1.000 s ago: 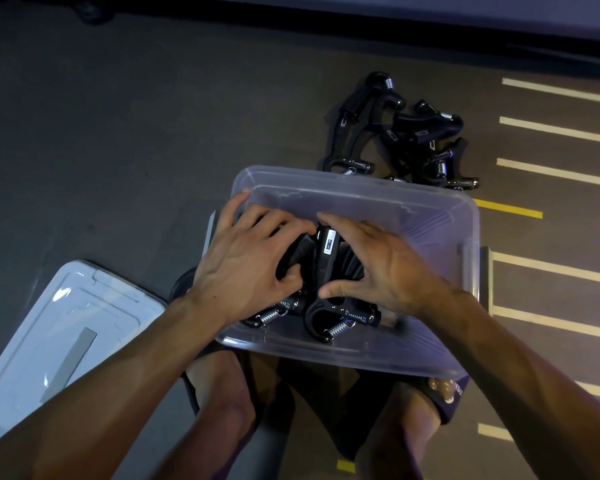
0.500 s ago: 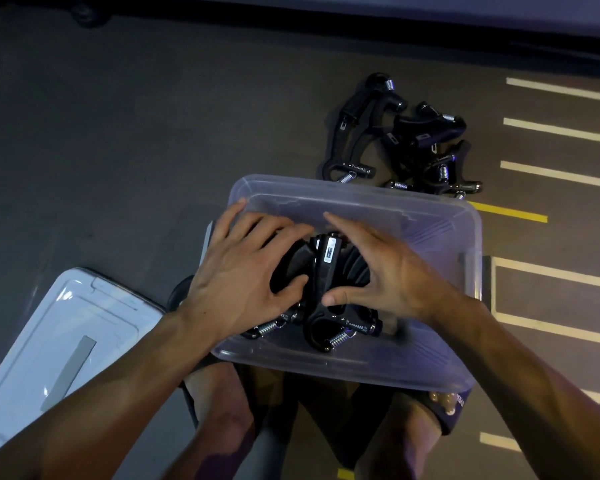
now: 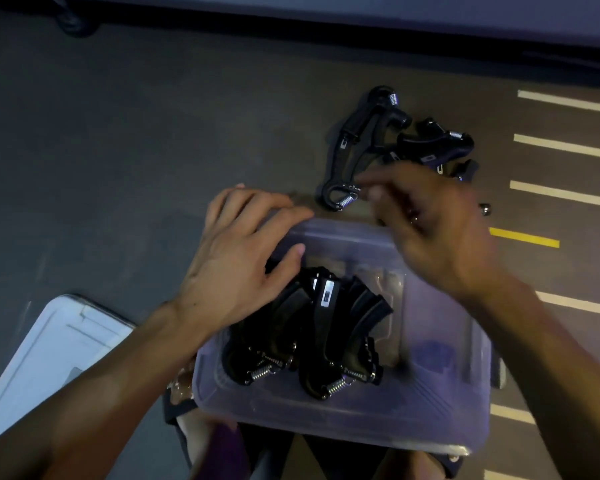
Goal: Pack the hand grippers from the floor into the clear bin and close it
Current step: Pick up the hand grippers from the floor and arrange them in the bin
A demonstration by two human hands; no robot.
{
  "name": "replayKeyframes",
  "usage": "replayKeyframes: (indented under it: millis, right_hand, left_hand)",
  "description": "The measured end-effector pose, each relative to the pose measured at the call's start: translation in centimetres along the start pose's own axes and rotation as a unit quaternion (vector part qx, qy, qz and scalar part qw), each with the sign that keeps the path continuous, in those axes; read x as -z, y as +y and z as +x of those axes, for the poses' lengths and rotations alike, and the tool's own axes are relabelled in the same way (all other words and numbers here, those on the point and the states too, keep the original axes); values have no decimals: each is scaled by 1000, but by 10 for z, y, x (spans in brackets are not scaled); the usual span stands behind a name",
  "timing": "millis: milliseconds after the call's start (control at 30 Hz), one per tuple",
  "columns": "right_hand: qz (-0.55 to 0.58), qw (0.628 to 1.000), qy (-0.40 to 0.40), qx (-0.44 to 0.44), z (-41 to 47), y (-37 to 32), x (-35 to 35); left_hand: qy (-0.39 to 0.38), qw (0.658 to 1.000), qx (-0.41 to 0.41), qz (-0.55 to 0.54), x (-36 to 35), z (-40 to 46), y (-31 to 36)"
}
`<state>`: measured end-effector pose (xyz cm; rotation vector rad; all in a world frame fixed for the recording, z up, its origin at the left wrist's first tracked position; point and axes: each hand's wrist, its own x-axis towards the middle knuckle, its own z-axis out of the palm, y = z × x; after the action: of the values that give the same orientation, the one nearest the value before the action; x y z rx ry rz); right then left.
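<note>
Both hands have lifted off the packed grippers since a second ago: the right hand (image 3: 430, 230) has swung forward past the far rim of the bin (image 3: 378, 420), and the left hand (image 3: 243, 258) has slid up to that rim's far left corner.

Nearest, below the left palm, the packed grippers (image 3: 312, 327) lie side by side in the bin's left half, springs toward the person. I count at least three there; overlap hides any more. Right of them the bin floor is bare. The lid (image 3: 49, 362) lies off to the left of the left forearm, so closing is not yet due.

The left hand is spread flat, fingers straight, resting on the bin's corner and holding nothing. The right hand is blurred; its fingers look loosely extended and I see nothing in it.

Just beyond the right fingertips sits the floor pile (image 3: 395, 147). I make out about four grippers, partly hidden behind the hand, so the count is unsure.

The step looks like a reach for the next gripper. Done well, I judge: take the nearest one by both handles, lift it free of the tangled pile so springs don't snag, and lay it into the bare right half while the left hand steadies the bin.
</note>
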<state>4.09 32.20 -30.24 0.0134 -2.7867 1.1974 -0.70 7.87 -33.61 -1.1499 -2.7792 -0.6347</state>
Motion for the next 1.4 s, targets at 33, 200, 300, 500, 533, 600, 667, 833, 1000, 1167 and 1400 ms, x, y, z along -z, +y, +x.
replayKeyframes:
  millis: [33, 200, 300, 500, 533, 600, 667, 833, 1000, 1167, 1400]
  right_hand:
    - [-6, 1000, 4, -22, 15, 7, 3]
    - [-97, 970, -137, -176, 83, 65, -22]
    - [-139, 937, -238, -215, 106, 93, -49]
    - [-211, 909, -282, -224, 132, 98, -69]
    - [-227, 904, -288, -219, 134, 97, -71]
    - [-261, 892, -309, -203, 133, 98, -74]
    - [-277, 889, -319, -178, 129, 100, -75]
    - [-300, 891, -314, -130, 122, 103, -75]
    - [-374, 873, -309, -55, 117, 108, -80]
    - [-365, 883, -292, -37, 112, 114, -75]
    - [102, 976, -161, -105, 86, 52, -22]
  left_hand:
    - [-5, 1000, 6, -4, 0, 5, -4]
    - [-47, 997, 58, -25, -7, 20, -18]
    - [-58, 992, 92, -69, -11, 22, -21]
    - [-68, 982, 139, -111, -12, 25, -23]
    - [-67, 980, 146, -113, -12, 26, -23]
    - [-66, 979, 157, -114, -12, 27, -24]
    - [-67, 979, 157, -113, -12, 27, -24]
    - [-72, 978, 156, -121, -10, 27, -23]
    - [-59, 980, 144, -124, -9, 24, -23]
    - [-46, 981, 137, -130, -8, 22, -23]
    - [16, 982, 126, -137, 17, 21, -18]
